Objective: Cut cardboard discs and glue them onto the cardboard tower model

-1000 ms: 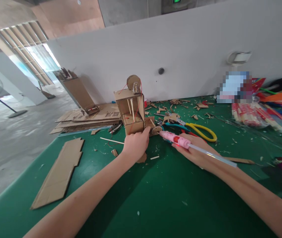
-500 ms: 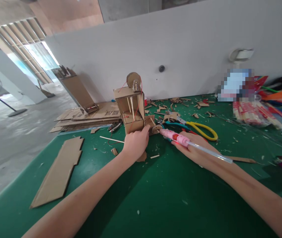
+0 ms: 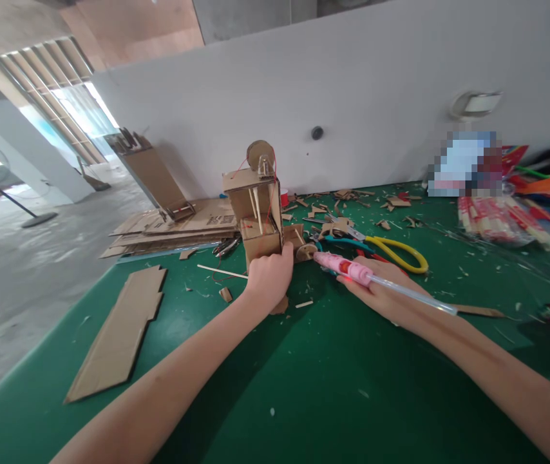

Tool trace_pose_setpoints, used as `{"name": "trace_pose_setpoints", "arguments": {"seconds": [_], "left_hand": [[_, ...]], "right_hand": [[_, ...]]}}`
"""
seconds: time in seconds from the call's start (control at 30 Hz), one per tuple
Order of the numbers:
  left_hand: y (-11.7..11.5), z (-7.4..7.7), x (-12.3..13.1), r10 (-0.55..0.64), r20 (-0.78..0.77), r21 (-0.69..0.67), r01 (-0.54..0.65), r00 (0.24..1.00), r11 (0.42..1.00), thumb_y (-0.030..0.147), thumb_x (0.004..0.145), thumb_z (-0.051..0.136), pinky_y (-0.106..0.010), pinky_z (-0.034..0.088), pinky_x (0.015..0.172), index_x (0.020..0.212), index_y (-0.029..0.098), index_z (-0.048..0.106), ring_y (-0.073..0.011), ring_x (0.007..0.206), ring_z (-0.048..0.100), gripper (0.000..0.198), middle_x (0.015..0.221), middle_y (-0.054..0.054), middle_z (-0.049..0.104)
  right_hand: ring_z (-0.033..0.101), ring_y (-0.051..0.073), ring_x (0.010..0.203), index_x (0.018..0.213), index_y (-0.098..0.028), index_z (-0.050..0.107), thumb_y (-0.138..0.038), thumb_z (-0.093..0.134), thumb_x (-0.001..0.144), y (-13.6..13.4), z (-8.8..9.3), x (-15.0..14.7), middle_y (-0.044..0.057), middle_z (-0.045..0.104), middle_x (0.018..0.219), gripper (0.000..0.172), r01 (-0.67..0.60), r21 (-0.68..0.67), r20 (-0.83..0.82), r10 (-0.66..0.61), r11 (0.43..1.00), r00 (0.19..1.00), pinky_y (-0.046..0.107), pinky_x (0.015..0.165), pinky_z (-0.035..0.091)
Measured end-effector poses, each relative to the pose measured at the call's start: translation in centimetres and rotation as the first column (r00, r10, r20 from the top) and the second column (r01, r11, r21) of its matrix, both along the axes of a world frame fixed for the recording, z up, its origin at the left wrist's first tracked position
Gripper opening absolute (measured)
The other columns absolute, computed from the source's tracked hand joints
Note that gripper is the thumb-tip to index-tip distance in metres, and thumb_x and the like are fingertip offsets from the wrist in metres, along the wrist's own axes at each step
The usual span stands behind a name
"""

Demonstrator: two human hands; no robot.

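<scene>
My left hand (image 3: 271, 277) is closed on the lower front of a cardboard model (image 3: 261, 243), which stands upright with wooden sticks, red wire and a round cardboard disc (image 3: 259, 154) on top. In my right hand (image 3: 371, 283) is a pink glue gun (image 3: 342, 265), with a clear glue stick (image 3: 415, 296) poking out of its back. The gun's tip is at a small cardboard wheel (image 3: 306, 252) on the model's right side; whether they touch I cannot tell. My left fingertips are mostly hidden behind the hand.
Scissors with a yellow handle (image 3: 403, 254) lie just beyond my right hand. A notched cardboard sheet (image 3: 120, 332) rests at left, with stacked cardboard (image 3: 173, 225) behind. Cardboard scraps (image 3: 347, 194) litter the back; bagged sticks (image 3: 492, 219) lie at right. A white wall (image 3: 376, 96) bounds the table.
The view has shifted very slightly. Both hands, the glue gun and the cardboard model keep nearly the same places relative to one another.
</scene>
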State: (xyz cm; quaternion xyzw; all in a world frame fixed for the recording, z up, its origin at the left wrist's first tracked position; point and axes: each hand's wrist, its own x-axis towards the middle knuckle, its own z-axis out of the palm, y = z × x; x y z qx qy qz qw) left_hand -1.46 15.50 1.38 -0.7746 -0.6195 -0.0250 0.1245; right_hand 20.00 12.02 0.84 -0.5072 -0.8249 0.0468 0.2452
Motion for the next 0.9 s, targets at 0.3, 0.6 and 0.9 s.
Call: {"name": "trace_pose_setpoints", "arguments": {"seconds": [0.3,0.6,0.9], "left_hand": [[-0.2,0.8,0.0,0.023,0.015,-0.013,-0.022,1.000,1.000,0.030,0.096,0.026,-0.036,0.050,0.064,0.115,0.020,0.048,-0.0273,0.077,0.069,0.030,0.077,-0.011,0.070],[-0.4,1.9,-0.3,-0.002,0.067,-0.043,0.005,0.998,0.999,0.031,0.096,0.028,-0.033,0.049,0.063,0.111,0.021,0.050,-0.0253,0.074,0.069,0.028,0.079,-0.009,0.070],[-0.1,2.9,-0.9,-0.062,0.264,-0.065,0.082,0.963,0.994,0.028,0.095,0.028,-0.033,0.047,0.064,0.107,0.022,0.054,-0.0234,0.071,0.066,0.029,0.080,-0.008,0.069]], "right_hand": [[0.057,0.018,0.062,0.078,-0.022,0.050,-0.039,0.038,0.094,-0.3,0.2,0.2,0.004,0.060,0.072,0.026,-0.025,-0.030,0.006,0.025,0.999,1.000,0.031,0.051,0.039],[0.058,0.018,0.064,0.083,-0.022,0.053,-0.043,0.042,0.092,0.0,-0.4,0.9,0.003,0.062,0.077,0.025,-0.028,-0.084,-0.060,0.023,0.996,0.998,0.031,0.055,0.042],[0.055,0.017,0.063,0.078,-0.022,0.047,-0.039,0.043,0.091,-1.0,0.1,0.5,0.002,0.056,0.072,0.021,-0.056,-0.042,-0.138,0.050,0.998,0.989,0.029,0.054,0.041]]}}
